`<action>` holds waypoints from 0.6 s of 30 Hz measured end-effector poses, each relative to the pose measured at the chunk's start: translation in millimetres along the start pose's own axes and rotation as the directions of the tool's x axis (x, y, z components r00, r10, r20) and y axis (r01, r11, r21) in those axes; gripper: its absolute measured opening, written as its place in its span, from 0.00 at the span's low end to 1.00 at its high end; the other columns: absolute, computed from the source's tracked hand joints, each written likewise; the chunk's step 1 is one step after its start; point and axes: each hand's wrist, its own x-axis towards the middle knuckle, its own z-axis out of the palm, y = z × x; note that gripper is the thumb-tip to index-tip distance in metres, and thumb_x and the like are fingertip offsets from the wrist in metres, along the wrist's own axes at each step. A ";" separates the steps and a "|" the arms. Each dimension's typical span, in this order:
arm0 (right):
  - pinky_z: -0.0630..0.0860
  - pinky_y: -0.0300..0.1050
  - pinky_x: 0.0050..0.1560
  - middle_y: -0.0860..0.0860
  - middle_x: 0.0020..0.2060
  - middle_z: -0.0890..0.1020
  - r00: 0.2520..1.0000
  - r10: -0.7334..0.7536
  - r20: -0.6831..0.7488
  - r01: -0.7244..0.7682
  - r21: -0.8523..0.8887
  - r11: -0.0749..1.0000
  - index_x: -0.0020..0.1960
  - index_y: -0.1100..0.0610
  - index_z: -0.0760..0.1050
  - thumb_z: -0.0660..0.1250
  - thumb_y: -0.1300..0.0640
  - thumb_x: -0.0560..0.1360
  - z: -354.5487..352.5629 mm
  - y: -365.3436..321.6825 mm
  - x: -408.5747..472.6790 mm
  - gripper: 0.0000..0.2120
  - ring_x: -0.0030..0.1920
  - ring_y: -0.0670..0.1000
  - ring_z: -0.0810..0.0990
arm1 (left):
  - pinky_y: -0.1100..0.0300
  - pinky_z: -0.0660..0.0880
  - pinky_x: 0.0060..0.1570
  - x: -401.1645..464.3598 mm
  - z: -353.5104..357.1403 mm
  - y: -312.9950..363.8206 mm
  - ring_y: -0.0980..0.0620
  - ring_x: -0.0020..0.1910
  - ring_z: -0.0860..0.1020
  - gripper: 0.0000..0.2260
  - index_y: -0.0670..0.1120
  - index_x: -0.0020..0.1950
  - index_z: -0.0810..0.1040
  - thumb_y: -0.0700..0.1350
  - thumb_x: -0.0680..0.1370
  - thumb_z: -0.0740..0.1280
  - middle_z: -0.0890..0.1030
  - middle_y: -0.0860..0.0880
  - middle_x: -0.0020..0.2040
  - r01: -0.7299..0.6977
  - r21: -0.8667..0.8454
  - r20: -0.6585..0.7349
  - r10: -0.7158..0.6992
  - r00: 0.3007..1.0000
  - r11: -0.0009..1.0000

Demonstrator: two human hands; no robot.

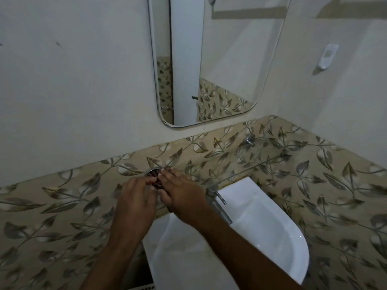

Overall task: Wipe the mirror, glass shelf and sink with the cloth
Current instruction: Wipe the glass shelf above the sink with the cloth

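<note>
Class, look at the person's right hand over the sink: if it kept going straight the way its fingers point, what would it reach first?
Most likely the small dark object at the fingertips of the right hand, which it may already touch; just beyond are the round metal fitting and the leaf-patterned tiles. Depth is unclear.

This was a small bathroom, most likely in a home. A white ceramic sink was fixed to the wall, with a chrome tap at its back edge. Above the sink hung a frameless mirror with rounded corners. Between sink and mirror ran a band of beige tiles with a leaf pattern; above it the wall was plain and pale. Up and to the right of the sink, a small white holder was mounted.
</note>
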 end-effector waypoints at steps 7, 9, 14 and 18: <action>0.54 0.45 0.79 0.49 0.80 0.61 0.983 0.180 0.043 -0.180 -0.002 0.984 0.80 0.53 0.60 0.53 0.46 0.85 -25.6 77.0 6.4 0.26 0.81 0.48 0.56 | 0.53 0.71 0.59 3.6 16.5 1.3 0.47 0.59 0.74 0.12 0.46 0.62 0.79 0.42 0.81 0.63 0.79 0.48 0.57 0.010 0.028 0.085 -0.012 0.996 1.000; 0.54 0.47 0.79 0.49 0.80 0.60 0.963 0.269 0.025 -0.270 0.014 0.963 0.80 0.54 0.60 0.54 0.47 0.85 -32.0 96.0 2.6 0.26 0.81 0.48 0.55 | 0.55 0.70 0.57 3.4 19.4 2.8 0.47 0.58 0.75 0.11 0.46 0.62 0.80 0.42 0.81 0.63 0.79 0.48 0.56 -0.004 0.022 0.087 0.002 0.996 1.000; 0.59 0.50 0.78 0.53 0.78 0.67 0.964 0.246 -0.100 -0.253 -0.068 0.965 0.78 0.55 0.65 0.54 0.47 0.84 -15.2 61.4 -7.6 0.25 0.79 0.54 0.62 | 0.49 0.72 0.58 10.8 34.0 22.9 0.44 0.56 0.75 0.11 0.41 0.58 0.80 0.41 0.81 0.61 0.80 0.43 0.54 -0.112 0.023 0.085 0.110 0.990 0.993; 0.65 0.54 0.74 0.55 0.73 0.73 0.997 0.014 -0.079 -0.020 -0.074 0.997 0.75 0.57 0.68 0.66 0.53 0.78 0.9 26.1 -14.7 0.27 0.75 0.57 0.69 | 0.57 0.66 0.61 18.7 52.8 40.6 0.44 0.57 0.74 0.14 0.41 0.58 0.79 0.43 0.79 0.57 0.79 0.43 0.55 -0.097 -0.020 0.090 0.098 0.991 0.995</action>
